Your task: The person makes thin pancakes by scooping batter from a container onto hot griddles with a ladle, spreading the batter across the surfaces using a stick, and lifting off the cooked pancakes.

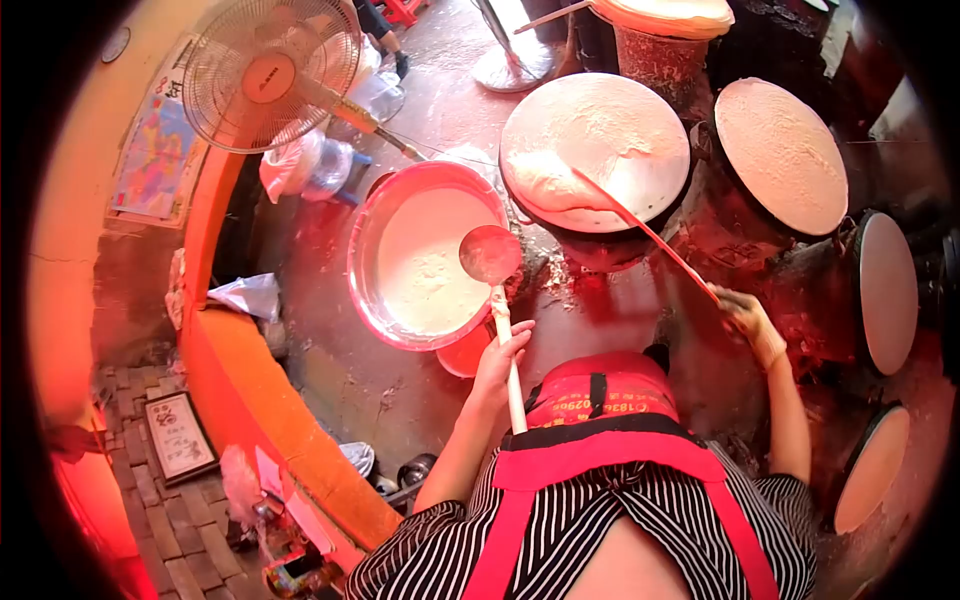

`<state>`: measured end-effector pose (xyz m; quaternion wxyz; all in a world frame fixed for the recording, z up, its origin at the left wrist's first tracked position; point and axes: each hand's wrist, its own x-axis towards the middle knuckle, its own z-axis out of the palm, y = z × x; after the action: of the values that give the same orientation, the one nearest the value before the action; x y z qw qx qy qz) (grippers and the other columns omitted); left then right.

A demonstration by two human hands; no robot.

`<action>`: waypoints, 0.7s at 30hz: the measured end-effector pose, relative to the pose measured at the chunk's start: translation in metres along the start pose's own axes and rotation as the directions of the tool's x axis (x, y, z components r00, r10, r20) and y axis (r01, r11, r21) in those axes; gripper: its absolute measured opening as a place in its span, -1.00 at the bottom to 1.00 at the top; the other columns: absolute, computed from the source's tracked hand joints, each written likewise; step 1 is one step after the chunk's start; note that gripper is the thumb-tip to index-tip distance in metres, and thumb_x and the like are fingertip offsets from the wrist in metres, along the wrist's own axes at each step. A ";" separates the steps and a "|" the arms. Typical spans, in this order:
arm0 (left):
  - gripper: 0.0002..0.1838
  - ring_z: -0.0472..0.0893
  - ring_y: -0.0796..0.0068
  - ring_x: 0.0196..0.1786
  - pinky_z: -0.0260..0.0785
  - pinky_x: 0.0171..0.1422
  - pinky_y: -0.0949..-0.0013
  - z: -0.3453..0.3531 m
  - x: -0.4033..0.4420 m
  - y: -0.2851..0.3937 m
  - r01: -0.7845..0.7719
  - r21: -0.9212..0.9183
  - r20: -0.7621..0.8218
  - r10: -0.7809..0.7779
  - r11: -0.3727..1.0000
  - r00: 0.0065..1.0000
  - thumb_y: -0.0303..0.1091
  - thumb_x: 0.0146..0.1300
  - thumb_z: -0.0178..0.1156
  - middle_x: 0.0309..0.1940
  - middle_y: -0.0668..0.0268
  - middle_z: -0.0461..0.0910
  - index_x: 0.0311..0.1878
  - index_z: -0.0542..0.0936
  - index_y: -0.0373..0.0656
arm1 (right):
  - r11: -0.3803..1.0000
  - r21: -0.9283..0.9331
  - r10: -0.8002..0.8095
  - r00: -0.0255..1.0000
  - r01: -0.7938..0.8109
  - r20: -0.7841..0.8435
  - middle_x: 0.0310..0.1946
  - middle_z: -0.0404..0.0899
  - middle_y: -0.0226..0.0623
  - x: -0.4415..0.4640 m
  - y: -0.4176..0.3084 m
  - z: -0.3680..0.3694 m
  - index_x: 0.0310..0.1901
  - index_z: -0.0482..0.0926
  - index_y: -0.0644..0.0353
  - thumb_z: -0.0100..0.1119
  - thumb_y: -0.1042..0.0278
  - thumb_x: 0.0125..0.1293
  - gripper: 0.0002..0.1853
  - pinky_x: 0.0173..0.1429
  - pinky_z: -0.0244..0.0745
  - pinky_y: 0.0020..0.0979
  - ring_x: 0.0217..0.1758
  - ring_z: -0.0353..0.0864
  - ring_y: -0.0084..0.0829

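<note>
My left hand [498, 362] is closed round the pale handle of a ladle [490, 254], whose round bowl is over the right side of a pink basin [359, 270] of creamy batter [425, 250]. Out to the right, my right hand [748, 322] grips a long thin reddish stick [660, 243]. The stick's far end reaches onto a round griddle [655, 205], where it touches or hovers over a batter layer [600, 115]. A thicker, folded-looking mass of batter [550, 180] lies at the griddle's left front.
A second griddle [780, 155] with a pale layer stands to the right, with two more round plates [888, 293] [872, 470] below it. A fan [270, 78] is at the upper left, above an orange ledge [250, 400]. Stacked flat rounds [665, 15] are at the top; part of a person [380, 30] shows.
</note>
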<state>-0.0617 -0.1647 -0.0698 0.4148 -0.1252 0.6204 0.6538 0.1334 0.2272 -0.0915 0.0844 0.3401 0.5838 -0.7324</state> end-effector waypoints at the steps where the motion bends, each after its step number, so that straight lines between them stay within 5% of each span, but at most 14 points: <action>1: -0.70 0.33 0.86 -0.25 0.18 -0.11 0.69 -0.014 -0.002 -0.003 0.010 0.005 0.000 -0.010 1.000 1.000 -0.30 0.25 0.19 -0.23 0.65 0.47 0.05 0.57 -0.07 | 0.999 0.052 -0.005 0.999 0.008 -0.053 -0.64 0.37 -0.61 -0.014 0.019 0.006 0.17 0.51 0.08 0.13 0.20 0.31 -0.59 -0.69 -0.03 -0.60 -0.71 0.18 -0.72; 2: -0.70 0.34 0.85 -0.24 0.18 -0.11 0.68 -0.025 -0.007 -0.004 0.020 0.009 -0.004 -0.020 1.000 1.000 -0.30 0.25 0.19 -0.23 0.65 0.47 0.05 0.57 -0.08 | 0.985 0.126 -0.096 0.983 0.116 -0.155 -0.69 0.32 -0.61 -0.006 0.050 0.023 0.19 0.47 0.09 0.13 0.19 0.31 -0.56 -0.71 -0.08 -0.60 -0.74 0.15 -0.72; 4: -0.69 0.39 0.80 -0.15 0.20 -0.04 0.66 -0.045 -0.023 -0.005 0.041 -0.016 -0.040 -0.041 0.999 0.998 -0.31 0.25 0.19 -0.17 0.57 0.50 0.05 0.56 -0.15 | 0.766 0.620 -0.276 0.958 0.170 0.079 -0.74 0.14 -0.61 0.016 0.066 0.083 0.34 0.26 0.07 -0.08 0.16 0.39 -0.49 -0.72 -0.01 -0.58 -0.79 0.09 -0.66; 5: -0.69 0.40 0.79 -0.11 0.21 0.00 0.65 -0.055 -0.032 -0.006 0.009 -0.045 -0.065 -0.012 0.999 0.998 -0.32 0.25 0.19 -0.13 0.54 0.51 0.05 0.56 -0.17 | 0.818 0.541 -0.228 0.974 0.195 -0.006 -0.74 0.04 -0.63 0.005 0.022 0.147 0.39 0.15 -0.01 -0.12 0.04 0.40 -0.43 -0.70 -0.04 -0.60 -0.78 0.04 -0.70; 7: -0.68 0.41 0.76 -0.04 0.23 0.06 0.63 -0.074 -0.053 -0.015 -0.044 -0.102 -0.119 0.031 0.994 0.992 -0.33 0.25 0.19 -0.06 0.47 0.52 0.05 0.55 -0.20 | 0.846 0.412 -0.311 0.940 0.340 -0.139 -0.72 0.12 -0.68 0.047 -0.007 0.239 0.32 0.31 -0.09 -0.05 0.20 0.37 -0.53 -0.67 -0.03 -0.63 -0.74 0.05 -0.77; 11: -0.71 0.44 0.63 0.12 0.33 0.23 0.45 -0.108 -0.100 -0.032 -0.111 -0.249 -0.220 0.056 0.962 0.974 -0.41 0.29 0.13 0.08 0.37 0.49 0.07 0.49 -0.19 | 0.839 0.279 -0.360 0.862 0.466 -0.358 -0.56 0.30 -0.51 0.209 -0.035 0.372 0.20 0.42 0.00 -0.05 0.26 0.36 -0.62 -0.52 0.11 -0.50 -0.60 0.19 -0.56; 17: -0.69 0.34 0.59 0.24 0.29 0.27 0.39 -0.148 -0.138 -0.055 -0.106 -0.244 -0.330 0.020 0.964 0.944 -0.41 0.28 0.13 0.14 0.37 0.43 0.09 0.49 -0.15 | 0.895 0.035 -0.323 0.699 0.446 -0.638 -0.32 0.47 -0.16 0.327 0.007 0.424 0.06 0.49 0.14 -0.12 0.18 0.40 -0.67 -0.26 0.29 -0.28 -0.33 0.43 -0.20; 18: -0.69 0.33 0.60 0.25 0.27 0.28 0.39 -0.153 -0.136 -0.059 -0.100 -0.248 -0.333 0.012 0.964 0.943 -0.40 0.27 0.13 0.14 0.38 0.44 0.08 0.49 -0.15 | 0.836 -0.007 -0.393 0.590 0.549 -0.705 -0.52 0.37 -0.35 0.319 0.020 0.421 0.03 0.50 0.07 -0.08 0.20 0.39 -0.72 -0.50 0.19 -0.35 -0.58 0.30 -0.38; 21: -0.70 0.34 0.62 0.24 0.24 0.29 0.39 -0.157 -0.130 -0.057 -0.082 -0.296 -0.283 -0.005 0.952 0.959 -0.39 0.27 0.12 0.13 0.40 0.46 0.07 0.49 -0.14 | 0.765 0.420 -0.274 0.838 0.487 -0.472 -0.70 0.25 -0.58 0.211 0.027 0.391 0.28 0.28 -0.21 -0.02 0.15 0.40 -0.58 -0.76 0.11 -0.52 -0.80 0.18 -0.62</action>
<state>0.0047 -0.3653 -0.0533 0.2855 -0.2665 0.5668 0.7253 -0.1680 -0.0800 -0.2049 -0.2810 0.3579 0.4237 -0.7833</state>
